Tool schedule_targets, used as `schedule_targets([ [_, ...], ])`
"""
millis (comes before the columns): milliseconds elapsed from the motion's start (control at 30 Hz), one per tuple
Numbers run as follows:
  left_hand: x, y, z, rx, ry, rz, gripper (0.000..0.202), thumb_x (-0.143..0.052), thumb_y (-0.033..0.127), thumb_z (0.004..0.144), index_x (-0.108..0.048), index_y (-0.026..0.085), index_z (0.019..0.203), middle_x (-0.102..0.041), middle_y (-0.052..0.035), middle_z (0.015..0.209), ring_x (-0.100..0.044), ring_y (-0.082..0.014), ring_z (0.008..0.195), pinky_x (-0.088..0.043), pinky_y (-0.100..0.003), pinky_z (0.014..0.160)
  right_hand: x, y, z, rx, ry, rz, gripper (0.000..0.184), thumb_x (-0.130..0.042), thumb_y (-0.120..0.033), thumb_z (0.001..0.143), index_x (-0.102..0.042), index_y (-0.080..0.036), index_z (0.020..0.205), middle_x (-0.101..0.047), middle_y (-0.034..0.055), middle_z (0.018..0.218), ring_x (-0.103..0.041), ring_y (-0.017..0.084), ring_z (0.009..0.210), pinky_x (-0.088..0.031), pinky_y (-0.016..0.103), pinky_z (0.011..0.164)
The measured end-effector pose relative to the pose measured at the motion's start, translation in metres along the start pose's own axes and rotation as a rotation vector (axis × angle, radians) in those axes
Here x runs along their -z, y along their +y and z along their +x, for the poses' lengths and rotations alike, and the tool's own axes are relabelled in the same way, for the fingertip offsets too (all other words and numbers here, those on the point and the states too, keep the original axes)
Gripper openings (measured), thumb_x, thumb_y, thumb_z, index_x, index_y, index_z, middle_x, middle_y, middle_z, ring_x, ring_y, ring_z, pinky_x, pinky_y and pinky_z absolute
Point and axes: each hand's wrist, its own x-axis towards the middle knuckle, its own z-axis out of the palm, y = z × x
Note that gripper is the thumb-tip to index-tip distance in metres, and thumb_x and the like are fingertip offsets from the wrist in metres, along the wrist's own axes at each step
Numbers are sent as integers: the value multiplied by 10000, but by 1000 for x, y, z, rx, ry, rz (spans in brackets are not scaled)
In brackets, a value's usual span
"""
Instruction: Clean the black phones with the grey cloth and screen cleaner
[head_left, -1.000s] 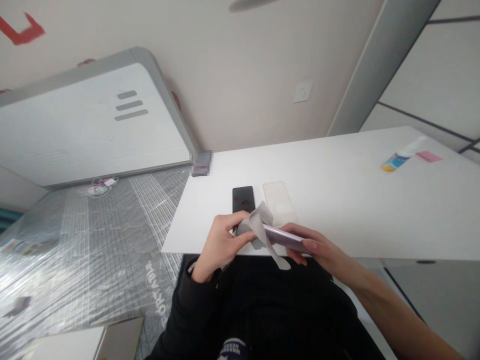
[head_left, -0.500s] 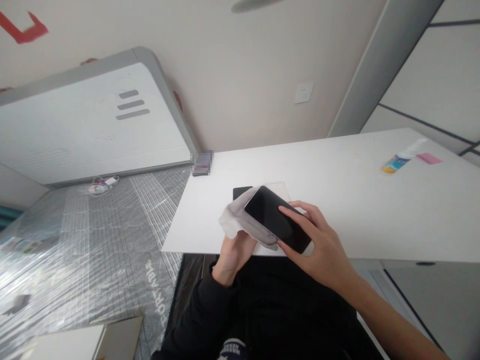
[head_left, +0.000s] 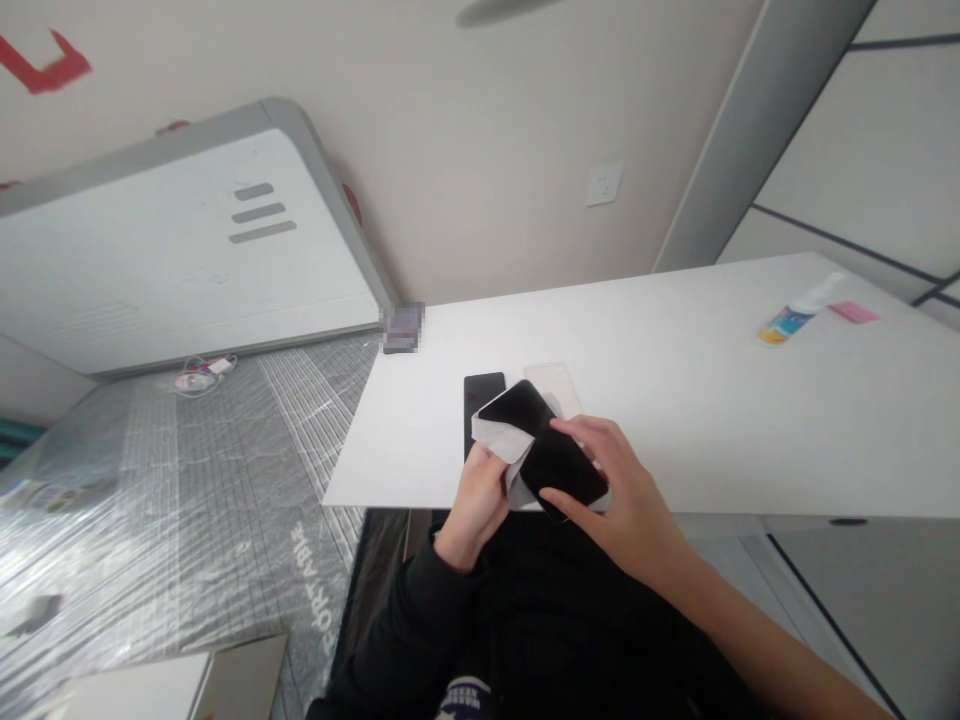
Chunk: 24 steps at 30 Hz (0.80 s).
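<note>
A black smartphone (head_left: 562, 465) is held tilted above the near edge of the white table, its dark glossy face up. My right hand (head_left: 626, 500) grips its lower right end, with the thumb on the near side and fingers on the far side. A pale thin cloth (head_left: 501, 438) is folded over the phone's left edge and shows beneath it too. My left hand (head_left: 480, 500) is closed on this cloth from below, its fingertips partly hidden. Behind the hands, a dark flat slab (head_left: 474, 392) and a clear phone case (head_left: 551, 376) lie on the table.
On the white table (head_left: 675, 370), a spray bottle (head_left: 793, 318) lies on its side at the far right beside a pink pad (head_left: 853, 312). A blurred dark object (head_left: 403, 328) sits at the back left corner. A whiteboard (head_left: 150, 250) leans against the wall at left.
The cloth's left part has swung from outside the phone's left edge to folded over its face. My left hand has shifted slightly right, uncovering more of the dark slab.
</note>
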Motion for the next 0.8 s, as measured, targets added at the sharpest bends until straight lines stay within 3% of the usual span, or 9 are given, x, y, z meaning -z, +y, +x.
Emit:
schedule_targets([
  [67, -3, 4, 1, 0, -41, -3, 398, -884, 396, 701, -766, 181, 1015, -810, -90, 1047, -712, -344, 1167, -530, -456, 1062, -4, 2, 1, -208, -68, 274, 670, -731, -427, 901, -387, -296, 1460, -671, 113, 1235, -744, 285, 984, -639, 428, 757],
  [133, -4, 7, 3, -43, -44, -4, 446, -908, 400, 683, -756, 187, 1044, -802, -86, 1080, -703, -323, 1187, -532, -417, 1057, -5, 4, 2, -374, -162, 502, 673, -763, -440, 871, -407, -267, 1416, -717, 87, 1132, -750, 259, 913, -631, 398, 741],
  [267, 1, 8, 6, -157, -17, -69, 593, -952, 526, 610, -745, 206, 1064, -787, -75, 1146, -695, -300, 1198, -535, -382, 1063, -5, 7, 2, -507, -228, 746, 431, -798, -475, 855, -584, -253, 1156, -754, 55, 1072, -743, 225, 896, -620, 350, 768],
  [367, 7, 8, 5, -143, -9, -138, 630, -904, 648, 619, -756, 202, 1039, -795, -75, 1117, -699, -315, 1184, -551, -410, 1061, -6, 6, 1, -566, -179, 917, 460, -800, -484, 856, -552, -285, 1189, -766, 41, 1091, -770, 237, 893, -637, 367, 763],
  [500, 11, 12, 4, -128, -2, -201, 568, -833, 691, 678, -763, 241, 1018, -802, -53, 1078, -706, -329, 1142, -594, -468, 1000, -11, 4, -2, -482, -148, 1062, 551, -712, -466, 922, -459, -330, 1392, -716, 99, 1354, -793, 298, 997, -643, 512, 900],
  [600, 14, 18, 5, -158, 8, -226, 511, -726, 700, 787, -749, 297, 1102, -785, -42, 1173, -634, -338, 1278, -567, -473, 1034, -11, 3, -2, -388, -121, 1012, 625, -672, -432, 946, -403, -364, 1505, -607, 105, 1523, -755, 339, 1140, -591, 602, 1013],
  [700, 22, 21, 6, -181, 2, -199, 575, -581, 765, 855, -721, 320, 1191, -752, -44, 1262, -532, -359, 1402, -534, -498, 1064, -6, 1, 1, -356, -109, 977, 681, -616, -465, 969, -334, -380, 1583, -551, 104, 1581, -703, 362, 1242, -574, 625, 1035],
  [800, 36, 21, 6, -244, -1, -48, 639, -519, 851, 821, -719, 350, 1165, -737, -27, 1268, -476, -352, 1443, -499, -521, 1105, 0, -1, 3, -334, -89, 1035, 659, -448, -599, 1014, -313, -361, 1613, -510, 95, 1616, -660, 351, 1311, -537, 613, 1089],
])
